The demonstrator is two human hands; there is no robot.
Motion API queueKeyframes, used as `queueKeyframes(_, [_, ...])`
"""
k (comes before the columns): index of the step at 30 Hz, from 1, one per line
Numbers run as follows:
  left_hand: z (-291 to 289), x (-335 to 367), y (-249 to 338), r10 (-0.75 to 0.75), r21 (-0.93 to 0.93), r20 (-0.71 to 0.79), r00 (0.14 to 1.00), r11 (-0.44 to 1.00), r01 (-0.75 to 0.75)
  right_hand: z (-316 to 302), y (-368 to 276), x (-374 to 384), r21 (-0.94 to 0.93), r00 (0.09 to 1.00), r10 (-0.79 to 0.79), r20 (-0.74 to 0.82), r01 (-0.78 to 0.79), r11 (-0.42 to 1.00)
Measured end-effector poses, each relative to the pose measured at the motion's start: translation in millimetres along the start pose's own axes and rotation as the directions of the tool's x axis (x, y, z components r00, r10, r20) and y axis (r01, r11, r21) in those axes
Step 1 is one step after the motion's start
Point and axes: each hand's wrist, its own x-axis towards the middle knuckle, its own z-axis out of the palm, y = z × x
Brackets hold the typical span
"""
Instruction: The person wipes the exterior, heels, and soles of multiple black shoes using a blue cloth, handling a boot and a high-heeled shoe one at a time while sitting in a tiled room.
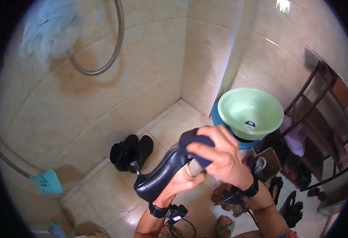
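Observation:
A shiny black high-heeled shoe (160, 174) is tilted in mid-air, its thin heel pointing left and its toe up and away from me. My left hand (184, 182) grips it along its right side, some of the fingers hidden by the shoe and my other hand. At the toe, my right hand (221, 156) is closed around a dark navy cloth (194, 142) and presses it against the leather. The cloth covers the tip of the toe. Each wrist wears a black strap with a small device.
A pair of black ankle boots (132, 152) stands by the left wall. On the right, a pale green basin (249, 115) rests on a blue one, near a dark rack (313, 119) with shoes. More dark shoes (291, 208) lie below it. A shower hose (118, 39) hangs at the upper left.

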Motion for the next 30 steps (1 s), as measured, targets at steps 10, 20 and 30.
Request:
queueKeyframes(10, [11, -2, -37, -0.152, 0.253, 0.063, 0.986, 0.958, 0.132, -4, -20, 2, 0.025, 0.951, -0.263, 0.162, 0.263, 0.964])
queueKeyframes(20, [11, 4, -41, 0.313, 0.535, -0.033, 0.949, 0.808, -0.248, -12, -24, 10, 0.038, 0.919, -0.272, 0.286, 0.272, 0.961])
queueKeyframes(30, [-8, -8, -51, -0.478, -0.8, 0.509, 0.716, -0.57, 0.189, -7, -30, 6, 0.024, 0.898, -0.271, 0.346, 0.281, 0.96])
